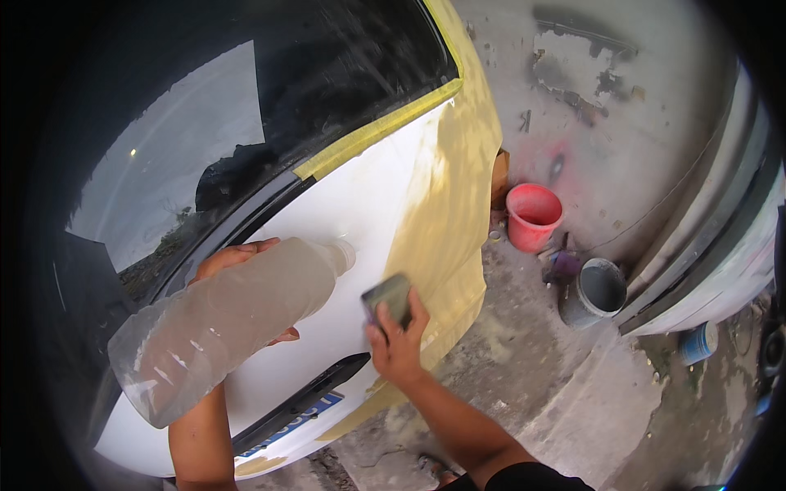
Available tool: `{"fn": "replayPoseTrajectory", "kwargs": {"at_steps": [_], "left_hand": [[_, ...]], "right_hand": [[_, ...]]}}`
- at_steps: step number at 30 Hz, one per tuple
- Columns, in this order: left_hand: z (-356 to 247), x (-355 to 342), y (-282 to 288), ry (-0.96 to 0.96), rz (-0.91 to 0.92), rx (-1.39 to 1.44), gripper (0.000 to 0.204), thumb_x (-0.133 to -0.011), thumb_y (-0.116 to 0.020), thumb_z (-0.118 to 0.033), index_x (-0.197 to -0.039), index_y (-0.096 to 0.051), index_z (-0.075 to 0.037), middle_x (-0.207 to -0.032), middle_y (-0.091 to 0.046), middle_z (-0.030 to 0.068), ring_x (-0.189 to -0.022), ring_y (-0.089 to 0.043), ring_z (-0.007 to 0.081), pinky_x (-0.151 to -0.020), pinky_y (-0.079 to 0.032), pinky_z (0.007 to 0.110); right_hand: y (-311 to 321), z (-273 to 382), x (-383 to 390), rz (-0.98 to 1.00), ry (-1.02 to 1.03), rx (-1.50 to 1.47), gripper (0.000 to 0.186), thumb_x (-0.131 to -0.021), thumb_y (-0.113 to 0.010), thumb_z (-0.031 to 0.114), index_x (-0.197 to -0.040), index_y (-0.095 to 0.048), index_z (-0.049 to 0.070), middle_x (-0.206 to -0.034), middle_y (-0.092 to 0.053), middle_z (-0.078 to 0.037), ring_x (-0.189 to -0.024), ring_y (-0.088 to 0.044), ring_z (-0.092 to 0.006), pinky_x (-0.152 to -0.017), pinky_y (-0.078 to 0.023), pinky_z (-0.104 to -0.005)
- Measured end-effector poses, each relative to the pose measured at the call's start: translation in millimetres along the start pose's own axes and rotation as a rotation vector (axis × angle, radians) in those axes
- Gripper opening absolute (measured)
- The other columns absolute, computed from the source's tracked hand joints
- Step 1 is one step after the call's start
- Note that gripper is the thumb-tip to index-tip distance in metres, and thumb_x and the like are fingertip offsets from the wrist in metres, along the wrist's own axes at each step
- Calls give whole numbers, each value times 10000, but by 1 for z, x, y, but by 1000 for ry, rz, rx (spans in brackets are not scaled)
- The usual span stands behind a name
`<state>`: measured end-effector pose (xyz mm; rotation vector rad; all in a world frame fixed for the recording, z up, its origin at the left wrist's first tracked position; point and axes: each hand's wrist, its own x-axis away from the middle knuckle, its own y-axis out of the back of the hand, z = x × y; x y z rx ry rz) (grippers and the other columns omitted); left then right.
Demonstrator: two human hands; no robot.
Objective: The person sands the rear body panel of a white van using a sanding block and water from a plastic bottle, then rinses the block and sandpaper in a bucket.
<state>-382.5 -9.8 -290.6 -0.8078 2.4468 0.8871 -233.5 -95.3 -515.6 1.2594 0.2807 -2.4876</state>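
Observation:
A large translucent plastic bottle is in my left hand, whose fingers wrap around it from behind, partly hidden. The bottle lies tilted, its mouth pointing up and right toward the car's white body panel. My right hand grips a dark sanding block, slightly blurred, against the panel where white paint meets a yellowish filler-coloured area. Yellow masking tape edges the dark rear window. Below my hands are a black trim strip and a blue licence plate.
To the right on the concrete floor stand a red bucket and a grey bucket. A blue can lies farther right, beside another pale vehicle body. The stained grey wall rises behind.

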Motion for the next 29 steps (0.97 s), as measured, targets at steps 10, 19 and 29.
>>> {"fn": "replayPoseTrajectory", "kwargs": {"at_steps": [10, 19, 29], "left_hand": [[-5, -5, 16, -295, 214, -313, 930, -577, -934, -253, -1329, -424, -54, -1289, -533, 188, -1168, -550, 312, -954, -459, 430], [-20, 1, -9, 96, 14, 221, 620, -630, -831, 10, -1181, -553, -46, -1281, -531, 225, -1133, -577, 363, -682, -585, 542], [4, -4, 11, -373, 151, -365, 971, -581, -931, -279, -1366, -393, -83, -1302, -509, 192, -1217, -526, 326, -984, -457, 430]], "right_hand": [[15, -37, -126, -117, -92, 97, 442, -928, -557, 208, -1359, -517, 115, -1408, -297, -317, -1266, -325, -469, -1059, -270, -507], [17, -30, -123, -153, -119, 110, 435, -933, -549, 194, -1359, -517, 113, -1421, -287, -353, -1291, -300, -489, -1077, -253, -508], [4, 8, -99, -84, -169, -90, 551, -923, -582, 199, -1415, -407, 22, -1420, -399, -247, -1278, -417, -319, -1095, -276, -399]]}}
